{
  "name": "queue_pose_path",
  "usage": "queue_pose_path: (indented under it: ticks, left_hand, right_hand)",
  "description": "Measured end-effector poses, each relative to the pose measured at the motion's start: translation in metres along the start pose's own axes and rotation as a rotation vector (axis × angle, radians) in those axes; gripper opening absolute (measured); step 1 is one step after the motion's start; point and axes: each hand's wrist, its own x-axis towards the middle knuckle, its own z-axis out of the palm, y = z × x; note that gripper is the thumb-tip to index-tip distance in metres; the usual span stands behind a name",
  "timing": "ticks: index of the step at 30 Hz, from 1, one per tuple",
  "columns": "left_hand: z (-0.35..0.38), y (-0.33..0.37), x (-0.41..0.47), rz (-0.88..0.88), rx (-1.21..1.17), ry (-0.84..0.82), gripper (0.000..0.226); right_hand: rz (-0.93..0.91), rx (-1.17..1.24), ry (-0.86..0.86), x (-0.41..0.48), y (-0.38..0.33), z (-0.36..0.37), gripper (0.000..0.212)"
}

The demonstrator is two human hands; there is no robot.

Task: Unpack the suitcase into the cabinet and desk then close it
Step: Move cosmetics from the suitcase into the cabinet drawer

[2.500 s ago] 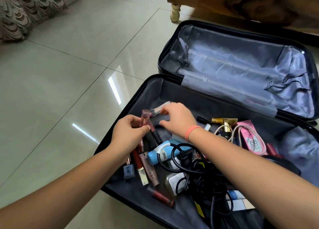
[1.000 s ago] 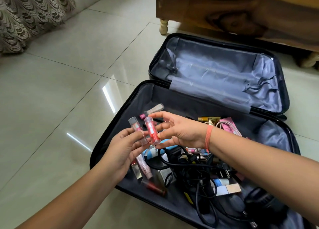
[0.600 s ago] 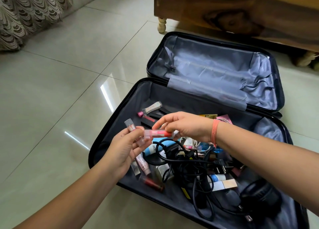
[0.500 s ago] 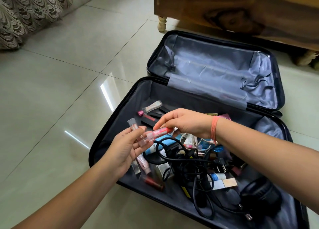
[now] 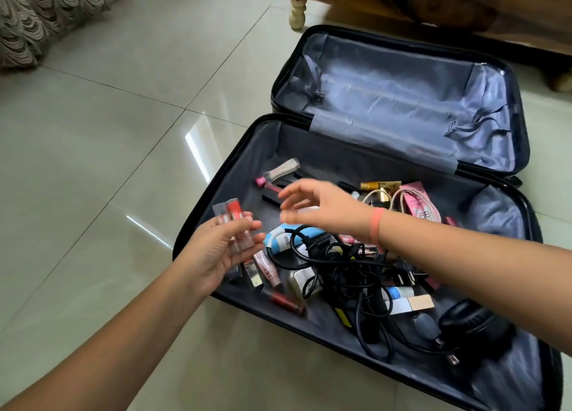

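The black suitcase (image 5: 198, 221) lies open on the tiled floor, its grey-lined lid (image 5: 402, 101) flat behind it. The near half holds several cosmetic tubes, a blue bottle (image 5: 283, 238), tangled black cables (image 5: 337, 262) and a pink BB cream tube (image 5: 419, 204). My left hand (image 5: 216, 249) holds two small lip gloss tubes (image 5: 236, 224) over the suitcase's left edge, one clear and one red. My right hand (image 5: 318, 206), blurred, hovers with loose fingers and nothing in it above a pink-capped tube (image 5: 280, 170) in the far left corner.
A wooden cabinet (image 5: 433, 5) on turned legs stands just behind the lid. A patterned fabric (image 5: 46, 14) hangs at the top left. A black round object (image 5: 476, 327) sits in the suitcase's near right end. Glossy tiled floor (image 5: 93, 163) spreads to the left.
My right hand passed the red gloss tube into my left hand, let go, and moved up toward the suitcase's far left corner. My left hand now holds both tubes.
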Motion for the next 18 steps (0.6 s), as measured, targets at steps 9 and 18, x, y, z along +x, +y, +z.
queue_pose_path:
  ticks: [9, 18]
  left_hand:
    - [-0.011, -0.016, 0.01, 0.005, 0.205, 0.145, 0.017]
    - [-0.015, -0.02, 0.011, -0.041, 0.259, 0.133, 0.02]
  right_hand:
    - [-0.082, -1.068, -0.077, -0.005, 0.005, 0.018, 0.071]
    - [0.106, -1.212, 0.076, 0.006, 0.022, -0.028, 0.065]
